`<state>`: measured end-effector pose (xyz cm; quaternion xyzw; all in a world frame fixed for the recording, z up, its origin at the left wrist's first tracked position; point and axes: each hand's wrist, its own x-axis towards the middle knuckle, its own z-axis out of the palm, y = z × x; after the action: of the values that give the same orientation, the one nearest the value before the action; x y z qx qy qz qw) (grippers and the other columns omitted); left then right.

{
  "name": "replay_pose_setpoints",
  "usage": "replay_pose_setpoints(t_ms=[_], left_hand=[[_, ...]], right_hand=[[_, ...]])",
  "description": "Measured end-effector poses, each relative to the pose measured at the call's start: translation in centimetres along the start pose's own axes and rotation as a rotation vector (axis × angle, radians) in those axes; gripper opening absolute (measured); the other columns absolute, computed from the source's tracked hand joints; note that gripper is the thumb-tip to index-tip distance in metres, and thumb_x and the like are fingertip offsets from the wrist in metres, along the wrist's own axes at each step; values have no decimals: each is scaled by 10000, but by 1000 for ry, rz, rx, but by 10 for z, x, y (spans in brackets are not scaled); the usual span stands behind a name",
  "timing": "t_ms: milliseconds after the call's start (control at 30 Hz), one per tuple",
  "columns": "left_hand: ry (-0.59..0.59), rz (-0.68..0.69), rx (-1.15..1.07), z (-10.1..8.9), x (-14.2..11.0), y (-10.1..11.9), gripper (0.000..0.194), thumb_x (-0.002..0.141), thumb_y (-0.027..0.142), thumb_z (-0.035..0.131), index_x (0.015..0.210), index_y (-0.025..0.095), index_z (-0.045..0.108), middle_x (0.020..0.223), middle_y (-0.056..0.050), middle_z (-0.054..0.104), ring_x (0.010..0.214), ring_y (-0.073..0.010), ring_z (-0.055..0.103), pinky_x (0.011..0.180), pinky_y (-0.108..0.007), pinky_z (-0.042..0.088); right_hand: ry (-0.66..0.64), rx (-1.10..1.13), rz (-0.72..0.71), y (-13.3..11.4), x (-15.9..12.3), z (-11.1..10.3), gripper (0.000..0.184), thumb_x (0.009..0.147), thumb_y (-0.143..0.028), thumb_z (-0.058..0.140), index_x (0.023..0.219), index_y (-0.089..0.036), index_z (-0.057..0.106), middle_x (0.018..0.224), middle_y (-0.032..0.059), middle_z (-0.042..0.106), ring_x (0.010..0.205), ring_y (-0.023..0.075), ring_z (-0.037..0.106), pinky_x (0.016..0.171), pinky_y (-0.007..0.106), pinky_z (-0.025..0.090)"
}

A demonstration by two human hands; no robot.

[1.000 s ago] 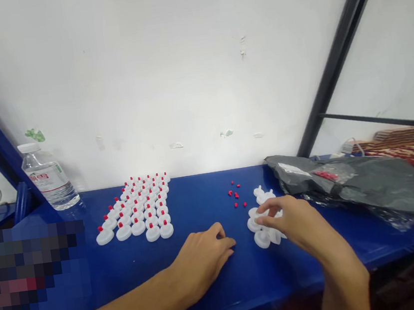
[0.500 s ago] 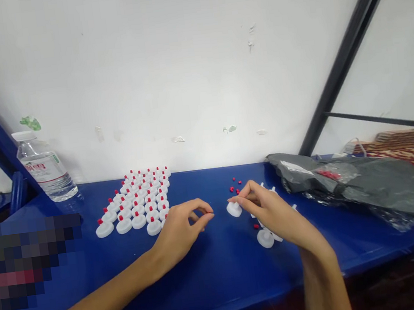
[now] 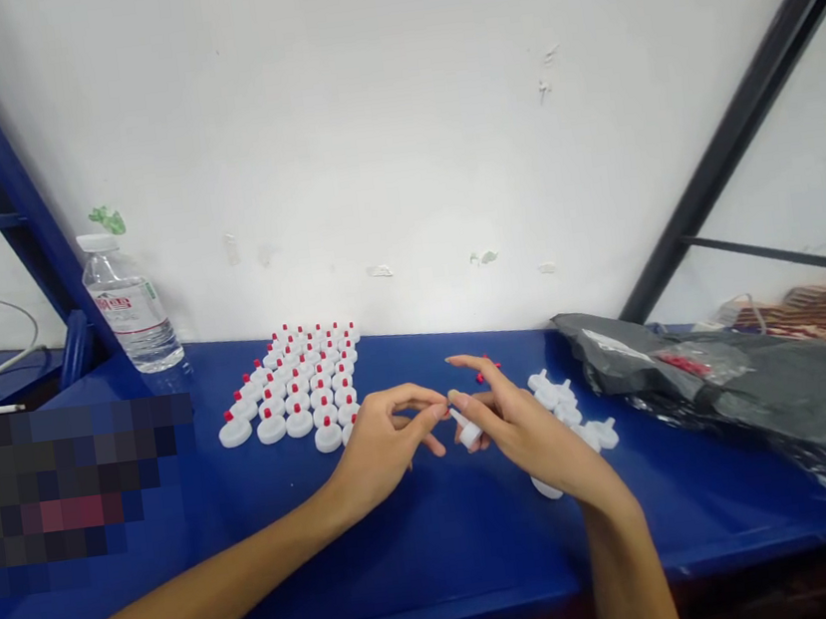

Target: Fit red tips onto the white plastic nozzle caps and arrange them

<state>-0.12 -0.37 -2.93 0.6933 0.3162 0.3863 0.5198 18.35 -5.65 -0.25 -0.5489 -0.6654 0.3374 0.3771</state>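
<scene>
My right hand [image 3: 529,426] holds a white nozzle cap [image 3: 468,431] tilted, its narrow spout pointing up and left. Thumb and index finger of my left hand [image 3: 390,433] are pinched at the spout's tip on a small red cap [image 3: 446,410], mostly hidden by the fingers. Just left of that hand stand rows of white nozzle caps [image 3: 298,421], each topped with a red tip. Beyond my right hand lie several loose red caps [image 3: 487,373]. White nozzle caps without red tips [image 3: 564,401] are heaped to its right, partly covered by the hand and wrist.
A water bottle [image 3: 133,314] stands at the back left by the blue frame post. On the right of the blue table [image 3: 384,564] lies a grey plastic bag [image 3: 754,388] with a clear packet of red pieces [image 3: 687,363] on it. A blurred patch covers the left side.
My two hands have come together, and the white nozzle cap has tilted so its spout meets the left fingertips. The whole view has shifted slightly.
</scene>
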Motion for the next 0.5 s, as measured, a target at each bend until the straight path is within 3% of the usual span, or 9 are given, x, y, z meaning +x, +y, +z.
replay_pose_setpoints(t_ms=[233, 400, 500], left_hand=[[-2, 12, 11, 1, -2, 1, 311, 919, 443, 639, 1003, 154, 718, 917, -78, 747, 645, -164, 714, 424, -193, 402], [0, 7, 14, 0, -1, 4, 295, 900, 419, 664, 984, 142, 722, 744, -43, 707, 559, -138, 659, 433, -196, 416], [-24, 21, -19, -1, -1, 4, 306, 894, 411, 672, 1049, 153, 727, 874, -65, 737, 557, -125, 658, 430, -196, 415]], right_hand=[[-32, 18, 6, 0, -1, -1, 558, 1007, -534, 499, 1493, -285, 383, 765, -26, 710, 712, 191, 710, 717, 325, 553], [-51, 15, -6, -3, -3, -1, 548, 1017, -496, 486, 1510, -289, 367, 804, -21, 710, 740, 192, 715, 738, 332, 549], [-69, -2, -8, -6, -5, -3, 538, 1020, -494, 480, 1510, -301, 370, 833, -21, 713, 768, 184, 704, 753, 320, 532]])
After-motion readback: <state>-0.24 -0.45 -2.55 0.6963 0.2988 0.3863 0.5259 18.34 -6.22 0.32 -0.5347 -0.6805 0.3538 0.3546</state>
